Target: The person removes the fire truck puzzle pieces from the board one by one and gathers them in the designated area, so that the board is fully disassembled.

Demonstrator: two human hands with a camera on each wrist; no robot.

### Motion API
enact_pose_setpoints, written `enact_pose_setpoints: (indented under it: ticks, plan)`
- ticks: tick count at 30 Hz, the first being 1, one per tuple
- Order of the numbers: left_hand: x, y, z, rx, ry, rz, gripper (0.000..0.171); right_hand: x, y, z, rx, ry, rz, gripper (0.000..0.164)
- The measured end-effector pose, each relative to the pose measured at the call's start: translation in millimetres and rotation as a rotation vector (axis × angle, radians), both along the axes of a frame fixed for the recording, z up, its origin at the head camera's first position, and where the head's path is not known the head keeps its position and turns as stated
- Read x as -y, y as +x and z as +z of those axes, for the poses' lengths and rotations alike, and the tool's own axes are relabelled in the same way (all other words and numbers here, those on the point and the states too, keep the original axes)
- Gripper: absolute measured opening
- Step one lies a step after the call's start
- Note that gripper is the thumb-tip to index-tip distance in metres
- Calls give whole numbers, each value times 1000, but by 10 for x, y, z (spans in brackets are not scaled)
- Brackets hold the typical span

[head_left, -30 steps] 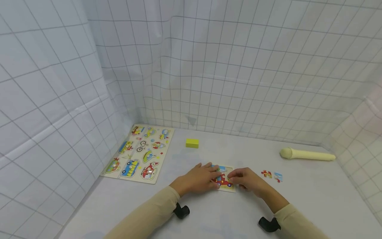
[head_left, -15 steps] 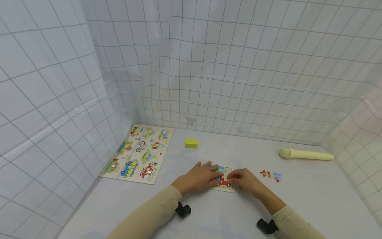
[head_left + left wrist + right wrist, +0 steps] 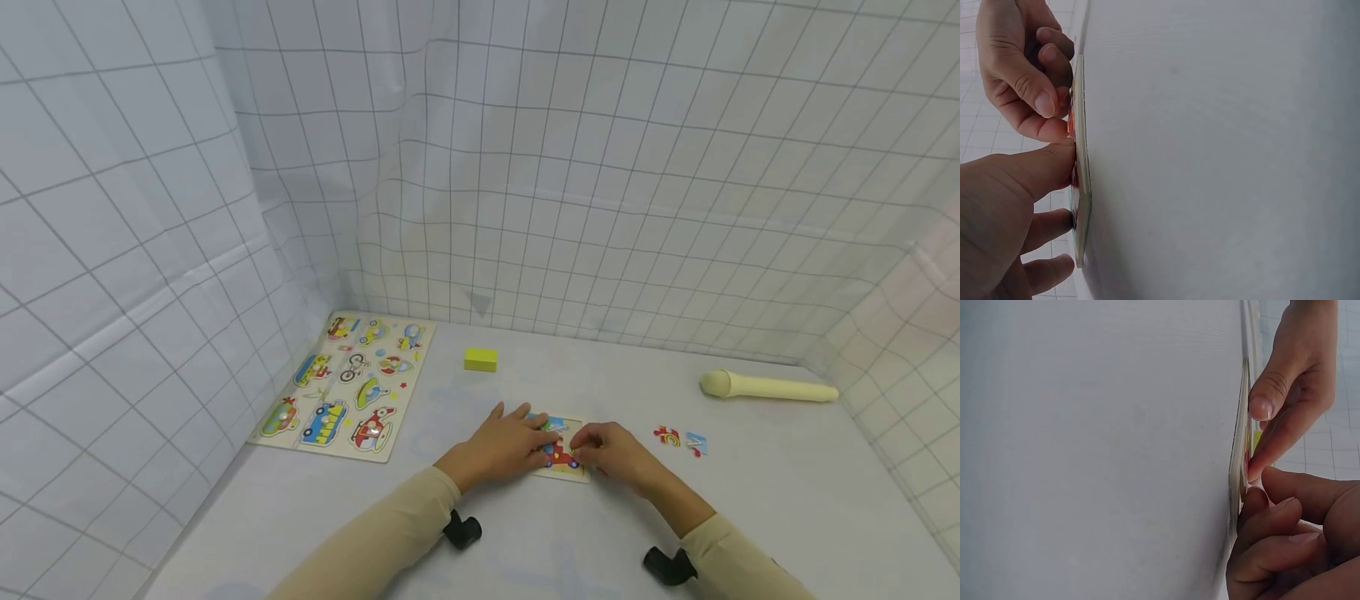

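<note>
Gridded cloth (image 3: 562, 167) backs the table (image 3: 637, 517), picture board (image 3: 347, 392) lower left. Lower center, the left hand (image 3: 506, 450) rests spread-fingered on a puzzle (image 3: 562, 473); beside it the right hand (image 3: 618, 454) has curled fingers, pinching or not I can't tell. Loose pieces (image 3: 667, 436) lie right.

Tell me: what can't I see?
Head view: left side of the small puzzle, partly covered by the left grip.
Head view: whether the right grip holds a piece; its fingers hide that.
Wrist views: the small puzzle's picture, seen nearly edge-on.
Head view: details on loose pieces, too small.
Head view: sleeves, cut off by bottom edge.
</note>
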State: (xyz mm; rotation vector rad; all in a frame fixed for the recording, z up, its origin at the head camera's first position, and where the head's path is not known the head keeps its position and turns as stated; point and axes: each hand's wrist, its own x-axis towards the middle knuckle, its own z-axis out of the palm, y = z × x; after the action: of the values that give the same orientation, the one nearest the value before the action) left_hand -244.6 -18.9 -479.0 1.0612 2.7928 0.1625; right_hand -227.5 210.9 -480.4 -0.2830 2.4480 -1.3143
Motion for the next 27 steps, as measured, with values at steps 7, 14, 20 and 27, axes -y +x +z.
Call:
enact_pose_setpoints:
  ticks: [7,14,20,27]
  plan:
    - [-9,-6,-16,-24,-12,0,45,17,4,-1,-9,-16,-26,8]
    - [-16,-19,-22,-10,-6,7,45,26,-2,10,-10,-63,-32,9]
    - [-20,-13,-14,-5,-8,8,45,16,-1,13,14,-83,-34,10]
    - [-14,1,-7,-4,-4,8,46,-63,-31,13,80,-100,-72,13]
